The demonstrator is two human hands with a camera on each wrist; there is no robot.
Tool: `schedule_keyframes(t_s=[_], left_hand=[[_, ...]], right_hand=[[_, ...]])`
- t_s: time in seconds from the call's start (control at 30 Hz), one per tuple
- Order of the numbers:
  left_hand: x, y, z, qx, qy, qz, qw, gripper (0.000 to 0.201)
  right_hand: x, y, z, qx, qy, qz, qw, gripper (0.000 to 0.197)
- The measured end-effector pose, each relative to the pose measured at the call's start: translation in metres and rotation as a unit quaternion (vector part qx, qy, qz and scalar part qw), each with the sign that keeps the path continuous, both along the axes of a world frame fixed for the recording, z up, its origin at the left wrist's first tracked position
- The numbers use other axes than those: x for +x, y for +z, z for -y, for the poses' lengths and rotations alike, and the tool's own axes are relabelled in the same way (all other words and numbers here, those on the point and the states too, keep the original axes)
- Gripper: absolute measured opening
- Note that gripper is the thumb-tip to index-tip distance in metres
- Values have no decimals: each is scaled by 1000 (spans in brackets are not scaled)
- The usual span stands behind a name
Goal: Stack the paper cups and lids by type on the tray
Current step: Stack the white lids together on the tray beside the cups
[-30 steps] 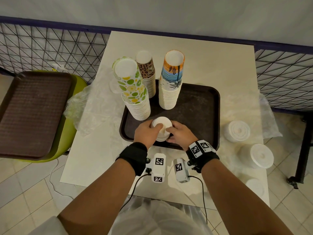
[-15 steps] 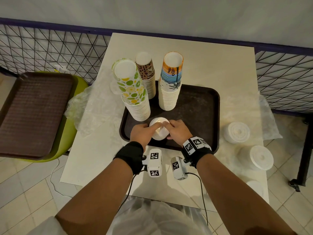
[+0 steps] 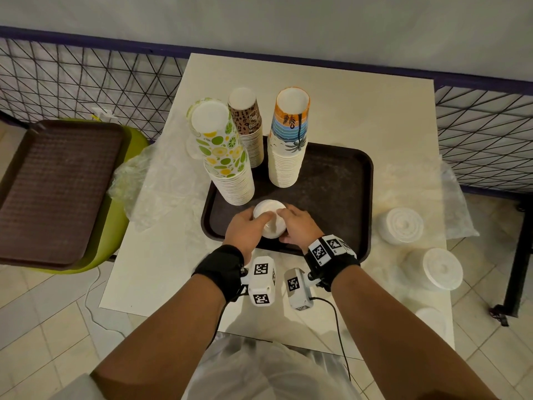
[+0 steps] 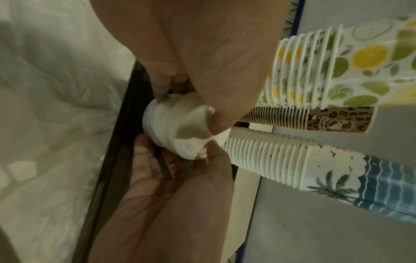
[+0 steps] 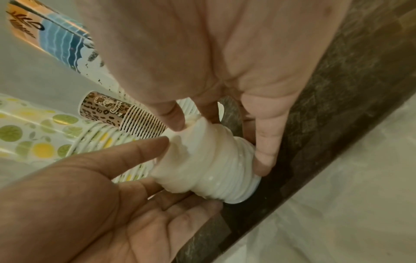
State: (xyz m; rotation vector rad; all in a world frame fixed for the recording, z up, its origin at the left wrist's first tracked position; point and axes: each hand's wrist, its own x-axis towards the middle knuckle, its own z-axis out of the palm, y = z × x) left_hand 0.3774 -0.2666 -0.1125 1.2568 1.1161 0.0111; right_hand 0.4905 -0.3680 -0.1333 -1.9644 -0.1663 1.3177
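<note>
A short stack of white lids [image 3: 269, 219] stands on the dark brown tray [image 3: 337, 183] near its front rim. My left hand [image 3: 251, 226] grips it from the left, thumb over the top. My right hand [image 3: 294, 226] holds it from the right. In the left wrist view the lid stack [image 4: 171, 128] has its upper lids askew. In the right wrist view my right fingers [image 5: 265, 153] reach down to the base of the lid stack [image 5: 213, 170]. Behind stand three tall cup stacks: lemon-print [image 3: 223, 157], leopard-print [image 3: 248, 125], beach-print [image 3: 288, 140].
Three more white lid stacks [image 3: 401, 225] [image 3: 441, 268] [image 3: 429, 317] sit on the table to the right of the tray. Crumpled clear plastic [image 3: 150, 183] lies left of the tray and more at the right. A second brown tray [image 3: 57, 192] rests on a green chair at the left. A wire fence runs behind.
Both hands stay around the lid stack at the tray's front. My left thumb has slid further over its top; the stack has barely shifted.
</note>
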Motion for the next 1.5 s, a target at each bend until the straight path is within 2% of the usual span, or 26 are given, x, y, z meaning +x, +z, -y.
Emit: schedule_keyframes(t_s=[0.07,0.1,0.2,0.33,0.37,0.47,0.57,0.63,0.67,0.73,0.8,0.87,1.0,1.03,1.1,1.13,1.17,1.23,1.33,1.43,1.5], left_hand=[[1,-2,0,-5,-14,0,1000,100],[2,0,0,-2,-21,4,1000,97],[2,4,2,17,-33,14,999,78],[2,-1,4,7,-42,5,999,79],[2,-3,4,2,-43,2,999,83],[1,-11,4,-14,-51,-5,999,92],[-2,-17,-1,-26,-47,-9,999,93],[-4,-13,0,-26,-40,-2,999,82],[-4,-9,1,-24,-34,6,999,70],[-6,-3,4,-19,2,20,1000,50],[-8,-3,8,3,38,17,999,39],[-10,-2,10,26,54,9,998,35],[-14,-6,8,14,57,3,998,36],[-15,-7,8,16,54,3,998,35],[-14,-8,9,24,47,8,999,35],[-13,-9,10,28,44,11,999,35],[-13,-9,10,35,39,12,999,35],[-12,-10,9,53,20,10,998,36],[-11,-9,3,75,-34,11,997,43],[-8,-6,-3,54,-46,14,997,49],[-7,-6,-6,23,-34,18,999,47]], right_hand=[[-5,12,-4,17,-7,10,1000,49],[-6,12,-5,26,-14,18,999,47],[-5,3,-4,47,-52,-1,998,67],[-11,12,-3,61,-66,-5,996,81],[-12,14,-4,57,-44,11,997,77],[-15,25,-3,41,-61,-21,997,55],[-15,24,-1,5,-40,-14,999,53],[-14,30,1,-10,-22,12,1000,59],[-12,28,1,-10,-43,4,999,59],[-9,24,-1,-13,-34,37,999,59],[-10,26,-1,-16,-36,63,997,63],[-14,29,0,-32,-15,94,995,62],[-13,25,-7,-63,-15,114,991,53],[-14,25,-9,-67,-20,96,993,52],[-9,22,-10,-23,-98,-24,995,48],[-10,25,-10,-3,-122,-53,991,44],[-10,22,-8,7,-104,-47,993,41],[-8,20,-4,21,-131,-67,989,39],[-5,22,-1,45,-135,-86,986,47],[2,23,0,45,-132,-91,986,41],[3,24,-1,32,-102,-77,991,42]])
